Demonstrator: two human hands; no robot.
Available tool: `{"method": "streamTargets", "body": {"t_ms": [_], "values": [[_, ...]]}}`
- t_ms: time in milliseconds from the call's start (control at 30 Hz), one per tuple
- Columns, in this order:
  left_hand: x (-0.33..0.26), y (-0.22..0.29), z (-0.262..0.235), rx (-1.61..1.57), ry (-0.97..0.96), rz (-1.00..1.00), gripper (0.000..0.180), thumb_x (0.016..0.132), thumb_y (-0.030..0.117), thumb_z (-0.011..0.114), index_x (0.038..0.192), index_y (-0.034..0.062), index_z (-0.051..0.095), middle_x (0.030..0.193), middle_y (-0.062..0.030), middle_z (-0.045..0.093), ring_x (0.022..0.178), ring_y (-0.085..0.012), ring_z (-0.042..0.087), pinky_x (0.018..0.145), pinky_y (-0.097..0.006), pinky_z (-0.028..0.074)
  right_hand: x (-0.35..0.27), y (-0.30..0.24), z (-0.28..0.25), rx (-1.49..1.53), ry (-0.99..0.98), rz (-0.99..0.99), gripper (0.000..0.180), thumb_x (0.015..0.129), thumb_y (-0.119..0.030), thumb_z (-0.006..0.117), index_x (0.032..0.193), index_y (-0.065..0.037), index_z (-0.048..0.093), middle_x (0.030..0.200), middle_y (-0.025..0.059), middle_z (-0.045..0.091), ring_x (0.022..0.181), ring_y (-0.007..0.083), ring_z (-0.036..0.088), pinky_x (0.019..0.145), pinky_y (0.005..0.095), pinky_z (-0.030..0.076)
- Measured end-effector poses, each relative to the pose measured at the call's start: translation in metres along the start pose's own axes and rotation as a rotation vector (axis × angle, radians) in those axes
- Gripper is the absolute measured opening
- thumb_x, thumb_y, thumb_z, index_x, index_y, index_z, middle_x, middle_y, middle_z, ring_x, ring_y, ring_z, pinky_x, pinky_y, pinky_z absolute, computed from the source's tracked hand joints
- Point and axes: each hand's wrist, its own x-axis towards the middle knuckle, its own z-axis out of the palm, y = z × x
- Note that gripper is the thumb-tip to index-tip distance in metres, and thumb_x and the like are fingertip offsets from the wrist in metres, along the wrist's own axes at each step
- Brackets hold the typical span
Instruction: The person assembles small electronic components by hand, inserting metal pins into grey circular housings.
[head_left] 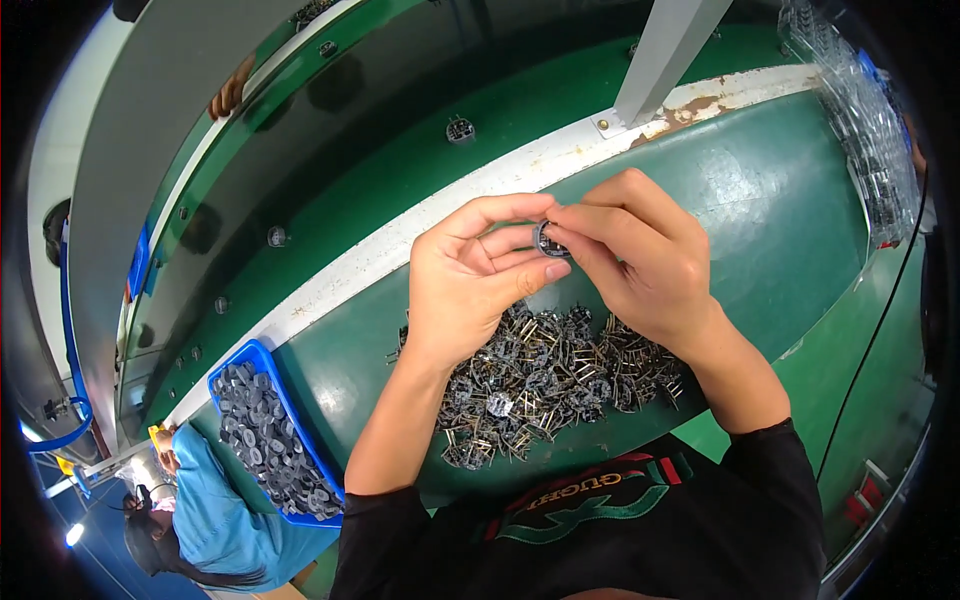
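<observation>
Between my two hands is a small round dark-grey part (549,240) with a ring-shaped rim and an open, detailed inside. My left hand (470,270) grips its rim between thumb and fingers. From the other side, the thumb and fingertips of my right hand (645,250) pinch at the same part, covering some of it. Below my hands, a heap of small dark pieces with brassy metal pins (545,380) lies on the green tabletop (740,190).
To the left, a blue tray (300,430) holds many grey round caps (265,430). Beyond a white rail (350,265), round parts (460,130) sit spaced along a green strip. A grey post (665,60) rises there. Clear plastic trays (875,150) stand far right. Someone in blue (225,510) works at lower left.
</observation>
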Motion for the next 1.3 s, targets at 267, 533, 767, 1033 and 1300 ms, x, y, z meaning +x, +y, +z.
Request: {"method": "streamTargets", "body": {"t_ms": [267,533,767,1033,1300], "values": [[0.012,0.006,-0.017,0.275,0.209,0.061,0.028,0.083,-0.013,0.069,0.111,-0.01,0.068,0.105,-0.0161,0.072,0.092,-0.0188,0.071,0.087,-0.029,0.057,0.004,0.007,-0.005,0.248,-0.178,0.205,0.025,0.081,0.009,0.063,0.102,-0.001,0.07,0.084,0.0122,0.061,0.072,0.0285,0.062,0.065,0.036,0.05],[0.046,0.023,-0.117,1.037,0.658,0.144,0.023,0.085,0.01,0.072,0.105,0.0,0.076,0.092,-0.0105,0.076,0.081,-0.0145,0.068,0.079,-0.026,0.052,0.004,0.021,-0.02,0.057,-0.75,0.181,0.014,0.079,-0.008,0.067,0.092,-0.004,0.07,0.087,0.0097,0.066,0.082,0.0315,0.066,0.07,0.0435,0.052],[0.045,0.017,-0.164,1.485,0.586,0.344,0.024,0.083,0.021,0.075,0.102,0.0065,0.077,0.107,-0.0178,0.07,0.103,-0.0339,0.064,0.091,-0.039,0.049,0.004,0.017,-0.014,0.075,-1.033,0.219,0.007,0.077,-0.011,0.072,0.084,-0.007,0.071,0.087,0.0072,0.066,0.086,0.0309,0.066,0.073,0.042,0.051],[0.004,0.042,-0.215,1.718,0.817,0.371,0.033,0.085,0.02,0.073,0.116,0.0079,0.071,0.116,-0.0175,0.064,0.11,-0.0349,0.055,0.097,-0.042,0.044,0.009,0.005,-0.019,0.165,-0.763,0.295,0.011,0.076,-0.005,0.075,0.086,-0.003,0.072,0.088,0.0079,0.066,0.076,0.0286,0.066,0.067,0.0376,0.053],[0.012,0.049,-0.153,1.198,0.628,0.147,0.031,0.078,0.009,0.079,0.107,0.0012,0.072,0.101,-0.0107,0.068,0.07,-0.0159,0.065,0.069,-0.028,0.051,0.006,0.003,-0.009,0.237,-0.537,0.272,0.01,0.078,0.001,0.074,0.087,-0.001,0.071,0.087,0.0082,0.068,0.071,0.0233,0.065,0.06,0.0319,0.051]]}}
